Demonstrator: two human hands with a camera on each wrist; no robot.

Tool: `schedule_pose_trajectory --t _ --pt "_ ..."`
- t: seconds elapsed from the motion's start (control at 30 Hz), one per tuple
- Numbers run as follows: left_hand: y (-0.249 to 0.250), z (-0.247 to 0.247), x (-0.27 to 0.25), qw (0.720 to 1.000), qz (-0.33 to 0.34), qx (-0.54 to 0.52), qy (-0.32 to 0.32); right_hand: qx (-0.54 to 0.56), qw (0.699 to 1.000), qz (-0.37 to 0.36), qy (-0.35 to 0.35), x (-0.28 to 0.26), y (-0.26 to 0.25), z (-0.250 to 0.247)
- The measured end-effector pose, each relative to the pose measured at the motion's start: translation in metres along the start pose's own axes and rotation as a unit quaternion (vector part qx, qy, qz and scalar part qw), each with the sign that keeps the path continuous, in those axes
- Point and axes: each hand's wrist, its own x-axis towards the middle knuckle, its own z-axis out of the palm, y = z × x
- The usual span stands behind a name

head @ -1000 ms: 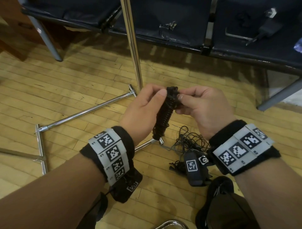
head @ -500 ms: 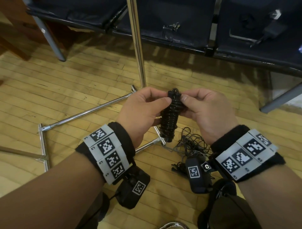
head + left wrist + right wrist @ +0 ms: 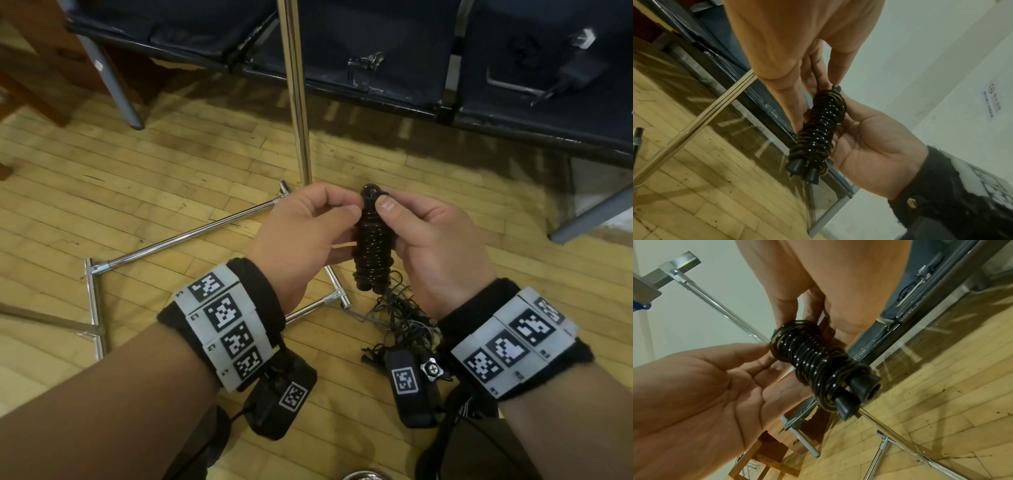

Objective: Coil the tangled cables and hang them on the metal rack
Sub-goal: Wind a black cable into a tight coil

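Head view, looking down at two bare forearms w/ black wristbands carrying white tag strips. Both hands meet at centre, above a wood-plank floor [image 3: 102, 192]. Between them hangs a coiled cable [image 3: 372, 243], black, wound tight into a short upright bundle, held in the air in front of the person.

Left hand [image 3: 301, 236] pinches the bundle's upper part, thumb and curled fingers closed on it from the left. Right hand [image 3: 435, 246] pinches the top from the right, thumb pressed near a small loop sticking up at the bundle's tip. Both grips narrow, closed on the cable.

Left wrist view: the coiled cable [image 3: 818, 128] lies along the right hand's [image 3: 875, 146] fingers and palm edge; two dark plug ends poke out at the bundle's bottom. Left hand [image 3: 797, 48] fingertips touch the bundle's top.

Right wrist view: same coiled cable [image 3: 813, 360], glossy turns, plug ends nearest the camera; left hand [image 3: 701, 392] open-palmed beneath it w/ fingertips at the far end.

Behind the hands stands the metal rack [image 3: 296, 102], a chrome upright pole w/ chrome base bars lying on the floor. A tangled pile of thin cables [image 3: 400, 318] sits on the floor just below the right wrist, beside the rack's base. Dark padded bench seats [image 3: 359, 44] run along the back.
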Motion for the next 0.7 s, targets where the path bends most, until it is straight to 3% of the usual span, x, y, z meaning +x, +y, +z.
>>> schedule_pose_trajectory --t 0.27,0.5,0.7 --pt "0.005 -0.001 0.0 0.998 0.002 0.033 0.05 -0.013 0.999 -0.004 -0.044 -0.002 0.0 0.001" --pt "0.011 0.0 -0.001 0.991 0.029 0.121 0.051 -0.046 0.997 -0.011 -0.065 -0.006 -0.005 0.004" --pt "0.01 -0.001 -0.001 0.993 0.017 0.111 0.048 -0.092 0.994 -0.031 -0.048 -0.01 -0.007 0.008"
